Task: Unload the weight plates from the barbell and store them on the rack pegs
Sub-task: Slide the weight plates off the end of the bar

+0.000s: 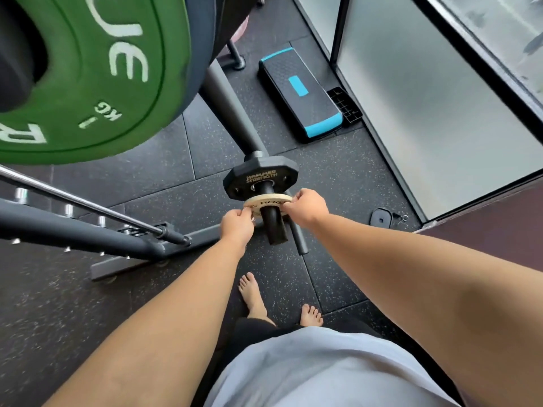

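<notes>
Green weight plate (88, 83), marked 1 KG in pale letters, fills the upper left, very close to the camera. It hangs on a dark sleeve, with a larger blue-black plate (202, 54) just behind it. Below them a grey steel rack (88, 230) crosses the speckled rubber floor (73, 318). A black and blue step platform (299, 95) lies on the floor farther off, well apart from the rack.

Near the middle, a black many-sided plate (261, 177) lettered Hammer Strength sits on a black rack peg (271, 227) that points toward the viewer. Just in front of it on the same peg is a small, thin pale plate (266, 202) lettered Rogue. The peg passes through its centre hole and sticks out beyond it. Whether the two plates touch cannot be told.

The left grip (236, 227) pinches the pale plate's rim on one side with curled fingers and thumb. The right grip (308, 208) pinches the opposite rim. Both bare arms reach down, and bare feet (252, 295) stand on the floor below.

The pale plate looks rigid and light, easy for fingertips alone. Its thin, smooth edge offers little purchase, so holding opposite points of the rim should keep it square to the peg and stop it binding. The green plate is probably light too and best taken by its rim. The blue-black plate looks far heavier and likely needs both grips wrapped round its edge.
</notes>
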